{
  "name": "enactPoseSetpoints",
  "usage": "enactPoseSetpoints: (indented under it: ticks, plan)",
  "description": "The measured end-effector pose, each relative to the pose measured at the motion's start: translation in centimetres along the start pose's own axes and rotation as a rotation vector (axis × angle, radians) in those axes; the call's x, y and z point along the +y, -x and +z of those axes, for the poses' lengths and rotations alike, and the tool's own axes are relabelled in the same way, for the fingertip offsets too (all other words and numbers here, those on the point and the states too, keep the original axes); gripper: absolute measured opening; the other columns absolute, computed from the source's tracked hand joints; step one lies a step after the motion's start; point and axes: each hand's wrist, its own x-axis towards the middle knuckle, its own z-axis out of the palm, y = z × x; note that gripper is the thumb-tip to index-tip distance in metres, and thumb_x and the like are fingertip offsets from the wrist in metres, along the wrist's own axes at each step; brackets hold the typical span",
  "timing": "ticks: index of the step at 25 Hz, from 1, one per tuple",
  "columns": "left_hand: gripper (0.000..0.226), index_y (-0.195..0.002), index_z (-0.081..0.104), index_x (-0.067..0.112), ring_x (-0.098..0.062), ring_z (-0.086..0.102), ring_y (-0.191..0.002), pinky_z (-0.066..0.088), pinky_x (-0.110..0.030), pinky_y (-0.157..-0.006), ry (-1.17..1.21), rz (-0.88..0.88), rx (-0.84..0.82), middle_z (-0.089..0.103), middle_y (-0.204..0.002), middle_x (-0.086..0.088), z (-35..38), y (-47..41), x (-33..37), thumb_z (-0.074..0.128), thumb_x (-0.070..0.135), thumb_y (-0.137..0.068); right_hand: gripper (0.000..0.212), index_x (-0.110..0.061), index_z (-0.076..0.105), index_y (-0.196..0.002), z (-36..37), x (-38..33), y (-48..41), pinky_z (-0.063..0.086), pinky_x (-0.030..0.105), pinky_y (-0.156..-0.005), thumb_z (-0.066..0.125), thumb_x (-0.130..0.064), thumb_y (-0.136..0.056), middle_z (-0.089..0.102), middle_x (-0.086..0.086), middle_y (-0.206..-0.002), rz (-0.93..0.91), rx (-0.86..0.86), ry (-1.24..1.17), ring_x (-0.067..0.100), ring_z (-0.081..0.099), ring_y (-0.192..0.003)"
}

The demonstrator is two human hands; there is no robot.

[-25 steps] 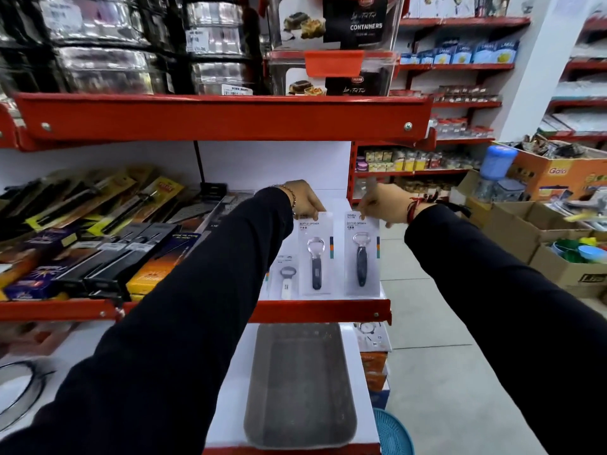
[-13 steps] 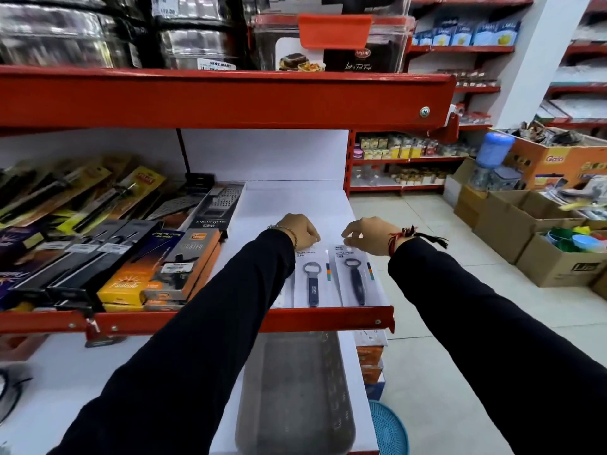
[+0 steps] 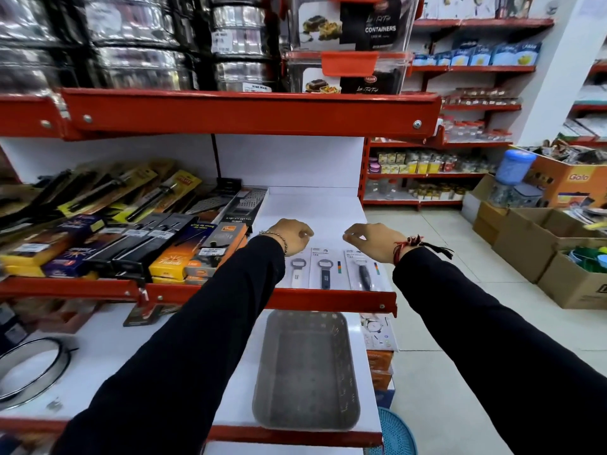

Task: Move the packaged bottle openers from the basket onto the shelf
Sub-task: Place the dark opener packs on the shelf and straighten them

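Observation:
Three packaged bottle openers lie flat side by side on the white shelf [image 3: 315,208] behind its red front lip: a white-handled one [image 3: 297,272], a dark-handled one [image 3: 324,272] and another dark one [image 3: 364,274] at the right. My left hand [image 3: 292,234] hovers just above the top of the left packs, fingers curled, holding nothing. My right hand [image 3: 374,238] hovers above the right pack's top, fingers loosely curled and empty. The grey basket [image 3: 279,372] sits on the lower shelf below, with nothing visible inside.
Boxed knives and graters [image 3: 184,244] fill the shelf's left part. An upper red shelf [image 3: 249,110] carries steel tins and containers. A metal ring [image 3: 29,369] lies on the lower shelf. Cardboard boxes [image 3: 538,244] stand on the floor at the right.
Both hands have let go of the two packs, which went from upright to lying flat on the shelf. The hands have lifted slightly off the pack tops.

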Motion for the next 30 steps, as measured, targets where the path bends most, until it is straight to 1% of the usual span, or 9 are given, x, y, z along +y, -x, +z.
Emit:
enactPoseSetpoints:
  ticks: [2,6,7,10,13,15,21,26,30]
  plan:
    - [0.04,-0.137,0.056,0.019,-0.024,0.05,-0.133,0.039,-0.029,-0.108,-0.012,-0.034,-0.007,0.05,-0.148,-0.007,-0.4,1.5,-1.1,0.04,0.017,-0.1,0.048,-0.028,0.059,-0.129,0.6,-1.5,0.7,0.048,0.038,-0.095,0.035,-0.055,-0.098,0.064,0.001,-0.132,-0.048,0.002,0.04,0.027,0.06,-0.118]
    - [0.043,-0.138,0.055,0.021,-0.023,0.038,-0.143,0.028,-0.032,-0.117,-0.087,-0.138,-0.036,0.044,-0.153,-0.004,-0.2,3.8,-3.2,0.048,0.011,-0.097,0.043,-0.035,0.057,-0.131,2.5,-3.9,1.0,0.044,0.044,-0.105,0.039,-0.054,-0.096,0.062,-0.003,-0.137,-0.124,-0.046,0.116,0.026,0.058,-0.124]
    - [0.043,-0.137,0.055,0.021,-0.023,0.037,-0.144,0.029,-0.032,-0.118,-0.097,-0.158,-0.043,0.044,-0.153,-0.004,0.0,4.1,-3.7,0.049,0.01,-0.097,0.044,-0.035,0.056,-0.133,3.0,-4.4,0.9,0.042,0.045,-0.107,0.04,-0.054,-0.096,0.061,-0.002,-0.139,-0.138,-0.058,0.131,0.027,0.057,-0.126]
    - [0.049,-0.139,0.054,0.015,-0.024,0.041,-0.141,0.038,-0.032,-0.114,-0.092,-0.186,-0.084,0.045,-0.152,-0.006,0.9,4.8,-4.8,0.046,-0.002,-0.094,0.042,-0.037,0.056,-0.133,4.3,-5.9,0.7,0.028,0.052,-0.114,0.042,-0.051,-0.095,0.059,-0.002,-0.141,-0.157,-0.077,0.176,0.029,0.048,-0.134]
    - [0.048,-0.14,0.054,0.015,-0.024,0.043,-0.141,0.036,-0.03,-0.116,-0.072,-0.204,-0.096,0.044,-0.153,-0.006,1.9,4.9,-5.6,0.047,0.0,-0.094,0.041,-0.043,0.055,-0.133,5.5,-6.7,0.4,0.007,0.062,-0.116,0.043,-0.052,-0.095,0.057,-0.004,-0.142,-0.144,-0.13,0.233,0.029,0.042,-0.138]
    - [0.048,-0.141,0.053,0.015,-0.025,0.043,-0.14,0.035,-0.029,-0.115,-0.058,-0.205,-0.102,0.043,-0.153,-0.006,2.2,5.1,-5.7,0.047,0.002,-0.095,0.042,-0.046,0.052,-0.135,6.0,-7.2,0.2,-0.001,0.066,-0.116,0.045,-0.053,-0.094,0.055,-0.005,-0.143,-0.145,-0.146,0.26,0.029,0.04,-0.139]
    - [0.051,-0.143,0.051,0.018,-0.027,0.043,-0.139,0.036,-0.03,-0.114,-0.034,-0.22,-0.103,0.045,-0.152,-0.007,2.6,5.0,-6.7,0.047,0.005,-0.093,0.043,-0.044,0.051,-0.136,6.2,-8.6,-0.7,-0.004,0.067,-0.116,0.048,-0.051,-0.094,0.056,-0.005,-0.143,-0.147,-0.157,0.26,0.029,0.041,-0.138]
    - [0.05,-0.144,0.049,0.018,-0.025,0.038,-0.143,0.031,-0.03,-0.118,-0.038,-0.21,-0.113,0.041,-0.155,-0.005,2.5,5.3,-6.8,0.048,0.008,-0.094,0.041,-0.043,0.055,-0.132,6.3,-8.6,-0.7,-0.004,0.067,-0.115,0.051,-0.052,-0.092,0.058,-0.008,-0.14,-0.164,-0.149,0.228,0.027,0.043,-0.136]
    - [0.051,-0.146,0.046,0.017,-0.025,0.035,-0.145,0.028,-0.031,-0.12,-0.039,-0.204,-0.131,0.037,-0.158,-0.005,2.3,5.8,-6.4,0.044,0.009,-0.096,0.044,-0.043,0.05,-0.136,6.2,-8.4,-0.1,-0.006,0.067,-0.114,0.049,-0.053,-0.093,0.057,-0.007,-0.141,-0.167,-0.136,0.212,0.027,0.042,-0.138]
